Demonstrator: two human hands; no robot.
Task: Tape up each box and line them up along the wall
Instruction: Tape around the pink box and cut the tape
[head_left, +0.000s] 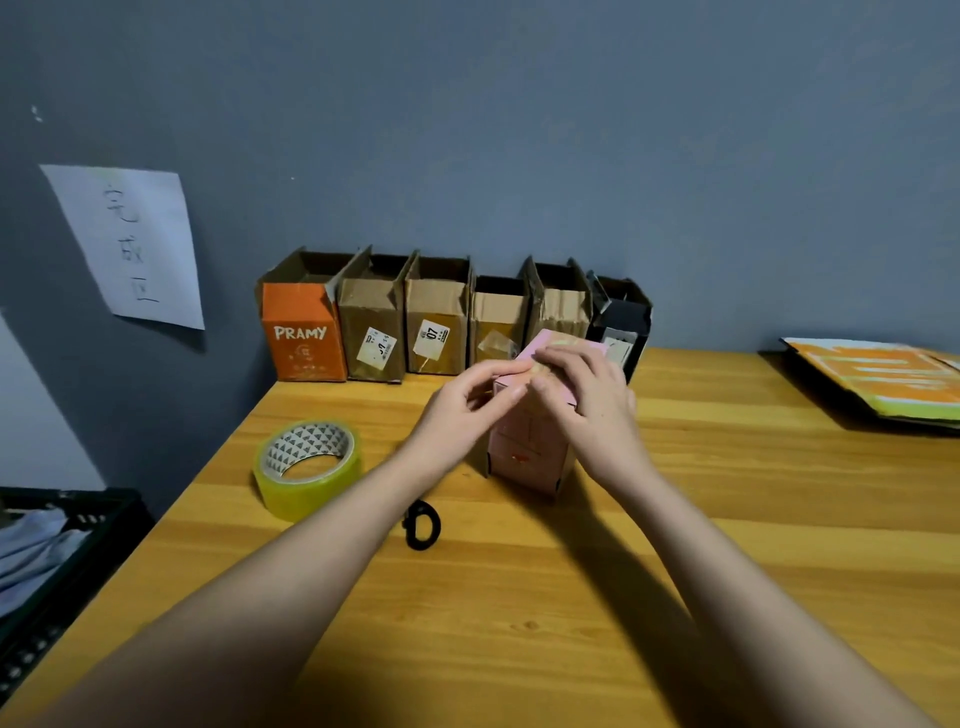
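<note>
Head view: both hands work on top of the pink box (530, 447), which stands upright on the wooden table (675, 571), just in front of the row at the wall. Left hand (470, 402) has its fingers curled, fingertips at the near top edge of the box, seemingly pinching or pressing a strip of clear tape; exact grip hard to tell. Right hand (582, 389) lies over the lid, fingers fairly straight, pressing down, likely smoothing tape across the top. A pale yellowish strip shows on the lid under the fingers.

Roll of tape (307, 467) lies flat on the table left of the box, near the left forearm. Black scissors (422, 525) sit just in front of it, partly hidden by the arm.

Progress, as a judgement: six boxes already stand in a row along the wall (571, 130): orange box (301, 338) at the left, four brown boxes (436, 332), then a black box (623, 322) at the right. Their top flaps stand open; insides are dark, contents cannot be told. Bits of clear tape show on some fronts. Pink box looks mid-sealing, not yet lined up.

Flattened cardboard (878, 379) lies at the far right of the table, maybe more to do. Dark crate (67, 551) at lower left holds pale cloth or paper. Paper sign (130, 244) hangs on the wall.
</note>
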